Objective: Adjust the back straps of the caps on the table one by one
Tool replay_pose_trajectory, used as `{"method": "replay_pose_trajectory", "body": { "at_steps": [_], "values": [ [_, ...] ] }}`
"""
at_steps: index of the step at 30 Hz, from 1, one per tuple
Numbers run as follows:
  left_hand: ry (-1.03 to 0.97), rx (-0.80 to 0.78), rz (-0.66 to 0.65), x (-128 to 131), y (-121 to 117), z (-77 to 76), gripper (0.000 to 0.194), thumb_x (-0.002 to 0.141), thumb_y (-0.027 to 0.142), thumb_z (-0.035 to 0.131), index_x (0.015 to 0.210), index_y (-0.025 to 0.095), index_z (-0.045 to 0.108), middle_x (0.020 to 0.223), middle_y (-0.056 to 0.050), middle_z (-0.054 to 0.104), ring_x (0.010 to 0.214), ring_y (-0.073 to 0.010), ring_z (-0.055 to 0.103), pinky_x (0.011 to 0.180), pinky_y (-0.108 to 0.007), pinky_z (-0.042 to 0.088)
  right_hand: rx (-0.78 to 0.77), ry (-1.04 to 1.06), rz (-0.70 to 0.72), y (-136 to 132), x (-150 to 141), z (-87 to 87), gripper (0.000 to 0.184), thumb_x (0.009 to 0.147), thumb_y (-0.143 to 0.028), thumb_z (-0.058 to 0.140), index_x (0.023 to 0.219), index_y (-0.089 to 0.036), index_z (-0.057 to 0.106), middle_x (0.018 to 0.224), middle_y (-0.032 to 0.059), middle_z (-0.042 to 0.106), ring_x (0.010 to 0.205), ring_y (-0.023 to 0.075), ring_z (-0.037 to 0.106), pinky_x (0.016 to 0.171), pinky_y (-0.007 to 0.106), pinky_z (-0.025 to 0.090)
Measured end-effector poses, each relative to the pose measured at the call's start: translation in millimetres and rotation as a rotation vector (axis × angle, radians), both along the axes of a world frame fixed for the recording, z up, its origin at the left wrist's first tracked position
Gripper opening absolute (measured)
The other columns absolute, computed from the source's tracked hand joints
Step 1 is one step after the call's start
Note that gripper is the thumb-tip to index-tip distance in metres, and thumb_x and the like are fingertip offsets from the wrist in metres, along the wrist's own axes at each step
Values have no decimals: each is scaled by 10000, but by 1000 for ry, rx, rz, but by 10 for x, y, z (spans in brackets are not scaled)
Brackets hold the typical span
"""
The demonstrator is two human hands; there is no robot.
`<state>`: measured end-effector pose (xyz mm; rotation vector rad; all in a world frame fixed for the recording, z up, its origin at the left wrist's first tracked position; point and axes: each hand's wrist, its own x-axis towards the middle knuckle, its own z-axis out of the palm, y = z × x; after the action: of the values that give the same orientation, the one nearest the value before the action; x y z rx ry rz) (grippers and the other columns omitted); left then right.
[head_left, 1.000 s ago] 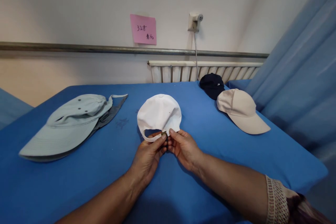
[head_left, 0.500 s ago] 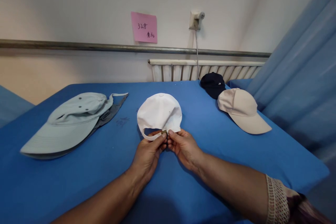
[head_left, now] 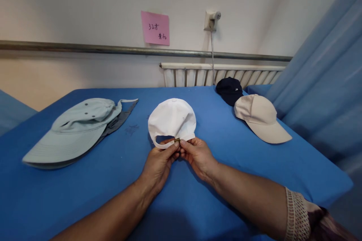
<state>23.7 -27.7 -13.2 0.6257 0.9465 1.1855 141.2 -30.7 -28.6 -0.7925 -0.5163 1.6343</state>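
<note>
A white cap (head_left: pixel 172 116) rests on the blue-covered table with its back opening and strap turned toward me. My left hand (head_left: pixel 161 160) pinches the cap's back strap (head_left: pixel 162 145) just left of a small brass-coloured buckle (head_left: pixel 177 140). Close beside it, my right hand (head_left: pixel 199 156) grips the other side of the strap, thumb pressed near the buckle. Both hands are closed and almost touching each other. The fingers under the strap are partly hidden. The cap's brim is out of sight behind the crown.
Pale green caps (head_left: pixel 76 128), one over a darker grey one, lie at the left of the blue table cover (head_left: pixel 107 192). To the right are a beige cap (head_left: pixel 261 116) and a navy cap (head_left: pixel 229 90). A radiator (head_left: pixel 195 77), metal rail (head_left: pixel 113 49) and blue curtain (head_left: pixel 319 67) border the table.
Hardly anything differs. Around the buckle my fingers have shifted slightly, and more of the brass-coloured buckle shows. The other caps lie where they were.
</note>
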Motion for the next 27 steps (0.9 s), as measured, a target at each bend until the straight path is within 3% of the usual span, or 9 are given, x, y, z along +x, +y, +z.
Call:
{"method": "replay_pose_trajectory", "body": {
  "at_steps": [16,27],
  "values": [
    [43,31,-2,35,-12,-9,335,580,202,879,861,92,734,700,-49,706,615,-123,632,607,-225,522,38,-62,-40,2,-28,-70,369,614,-426,864,724,-140,659,610,-9,611,543,95,516,551,249,407],
    [91,54,-12,-32,15,-54,368,605,221,880,915,97,726,753,-48,707,625,-99,613,572,-188,479,7,28,11,-9,17,-12,359,576,-340,900,796,-152,688,690,-12,641,574,83,512,552,231,389]
  ]
}}
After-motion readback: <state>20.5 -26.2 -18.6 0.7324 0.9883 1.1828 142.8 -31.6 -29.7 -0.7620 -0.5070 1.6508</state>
